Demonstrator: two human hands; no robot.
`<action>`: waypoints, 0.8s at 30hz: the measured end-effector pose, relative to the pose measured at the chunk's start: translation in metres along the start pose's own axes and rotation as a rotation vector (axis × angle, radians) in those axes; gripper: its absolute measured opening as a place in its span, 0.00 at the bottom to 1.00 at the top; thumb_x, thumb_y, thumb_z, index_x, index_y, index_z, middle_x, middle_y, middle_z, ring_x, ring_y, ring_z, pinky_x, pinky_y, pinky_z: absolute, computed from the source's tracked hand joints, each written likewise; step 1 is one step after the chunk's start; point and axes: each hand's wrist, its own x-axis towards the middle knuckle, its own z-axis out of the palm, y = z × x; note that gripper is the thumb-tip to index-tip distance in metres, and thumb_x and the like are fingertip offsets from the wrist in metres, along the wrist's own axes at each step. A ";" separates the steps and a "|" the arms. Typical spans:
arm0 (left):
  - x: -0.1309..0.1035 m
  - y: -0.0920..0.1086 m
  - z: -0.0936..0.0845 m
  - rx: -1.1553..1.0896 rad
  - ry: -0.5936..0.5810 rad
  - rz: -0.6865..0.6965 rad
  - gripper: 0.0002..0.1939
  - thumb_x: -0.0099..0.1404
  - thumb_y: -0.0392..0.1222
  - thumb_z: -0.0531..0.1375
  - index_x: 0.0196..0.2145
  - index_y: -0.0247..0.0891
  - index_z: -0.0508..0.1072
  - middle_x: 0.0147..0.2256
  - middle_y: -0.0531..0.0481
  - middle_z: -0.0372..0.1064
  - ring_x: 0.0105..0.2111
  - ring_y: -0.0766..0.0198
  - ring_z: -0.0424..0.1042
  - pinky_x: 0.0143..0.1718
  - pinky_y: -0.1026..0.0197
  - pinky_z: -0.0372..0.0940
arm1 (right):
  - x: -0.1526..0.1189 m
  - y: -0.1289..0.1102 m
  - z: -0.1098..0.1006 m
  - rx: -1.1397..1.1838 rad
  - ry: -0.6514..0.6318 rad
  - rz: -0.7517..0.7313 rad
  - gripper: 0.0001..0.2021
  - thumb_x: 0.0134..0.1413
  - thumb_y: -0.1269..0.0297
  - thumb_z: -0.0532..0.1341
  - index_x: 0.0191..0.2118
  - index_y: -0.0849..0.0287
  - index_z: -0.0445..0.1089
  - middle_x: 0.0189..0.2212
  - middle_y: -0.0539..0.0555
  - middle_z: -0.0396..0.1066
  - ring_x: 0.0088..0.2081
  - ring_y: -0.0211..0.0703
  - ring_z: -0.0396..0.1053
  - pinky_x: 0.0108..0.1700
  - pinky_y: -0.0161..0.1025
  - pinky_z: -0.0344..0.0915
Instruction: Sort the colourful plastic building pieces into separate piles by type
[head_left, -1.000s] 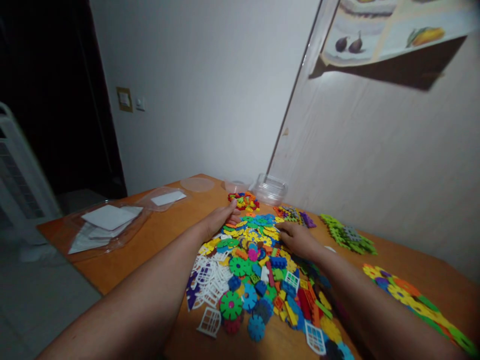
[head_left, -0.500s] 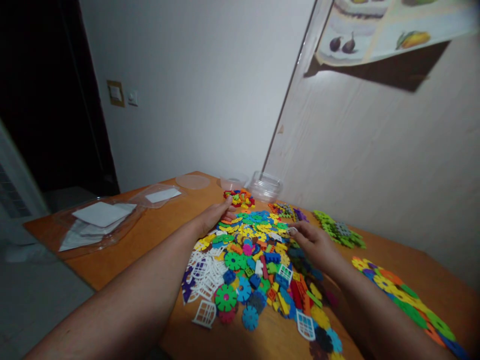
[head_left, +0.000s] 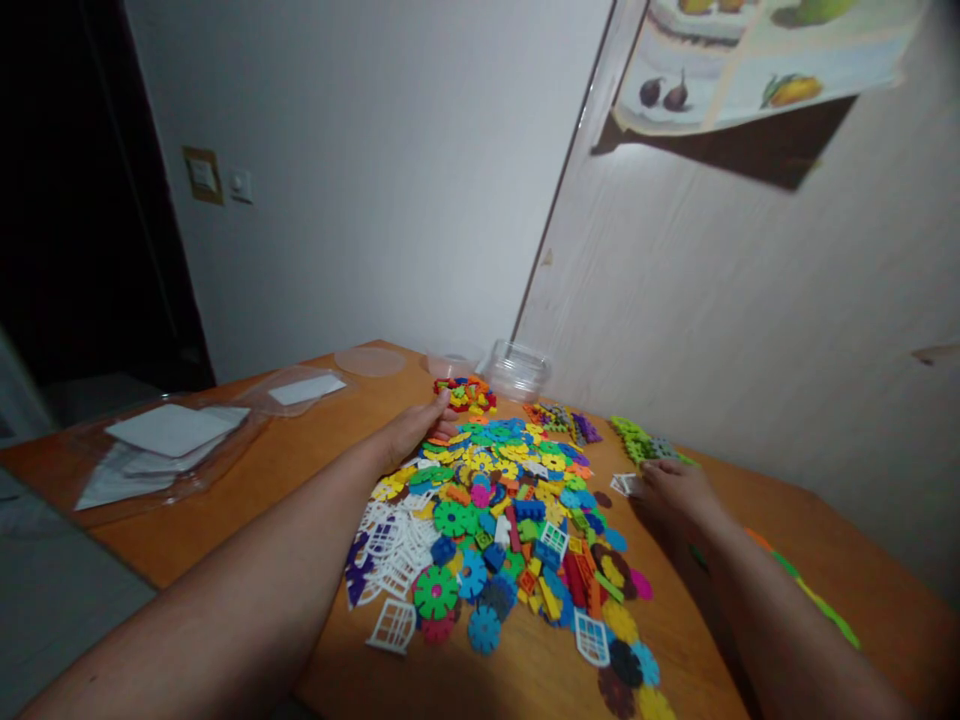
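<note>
A wide heap of coloured plastic pieces (head_left: 487,520), with notched discs and small bricks, covers the middle of the table. My left hand (head_left: 424,428) rests at the heap's far left edge, fingers apart and nothing visible in it. To the right of the heap, my right hand (head_left: 671,488) pinches a white window-shaped piece (head_left: 624,485) just above the table. More white window pieces (head_left: 401,550) lie piled at the heap's left side. Single white frames lie near the front, one at the left (head_left: 393,627) and one at the right (head_left: 592,638).
Clear containers (head_left: 517,370) stand by the wall. Small sorted piles lie behind the heap: red and yellow (head_left: 466,394), purple and orange (head_left: 562,421), green (head_left: 631,438). Plastic bags with white paper (head_left: 169,430) lie at the left of the table (head_left: 300,450).
My right hand has moved right, away from the heap, with the white piece in its fingers. My left hand has stayed by the heap's far left edge. The view has shifted slightly.
</note>
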 end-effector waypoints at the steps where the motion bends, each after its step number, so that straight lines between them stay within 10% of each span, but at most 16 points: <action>1: -0.001 0.000 0.000 -0.001 0.004 0.000 0.45 0.55 0.79 0.57 0.48 0.32 0.76 0.41 0.39 0.78 0.40 0.53 0.76 0.40 0.57 0.68 | 0.000 -0.001 0.000 0.001 0.002 0.030 0.21 0.57 0.57 0.53 0.40 0.60 0.82 0.39 0.66 0.81 0.39 0.57 0.78 0.42 0.50 0.71; 7: -0.002 0.003 0.004 -0.060 0.013 -0.027 0.42 0.56 0.77 0.59 0.46 0.32 0.76 0.40 0.40 0.78 0.39 0.54 0.76 0.40 0.57 0.68 | -0.012 -0.031 0.000 0.093 -0.032 0.015 0.22 0.60 0.57 0.54 0.50 0.59 0.79 0.49 0.61 0.79 0.49 0.55 0.76 0.50 0.46 0.70; 17: -0.002 0.003 0.004 -0.042 0.016 -0.020 0.44 0.54 0.78 0.59 0.47 0.32 0.77 0.40 0.39 0.78 0.38 0.54 0.76 0.40 0.57 0.68 | -0.058 -0.134 0.009 0.127 -0.271 -0.538 0.26 0.65 0.48 0.55 0.60 0.56 0.72 0.62 0.61 0.69 0.66 0.61 0.60 0.66 0.59 0.56; 24: 0.003 0.001 0.001 -0.035 0.010 -0.039 0.45 0.54 0.79 0.59 0.47 0.31 0.77 0.39 0.38 0.78 0.39 0.53 0.76 0.38 0.57 0.68 | -0.066 -0.156 0.001 0.091 -0.333 -0.598 0.18 0.69 0.55 0.51 0.39 0.53 0.77 0.39 0.56 0.79 0.54 0.54 0.71 0.58 0.48 0.63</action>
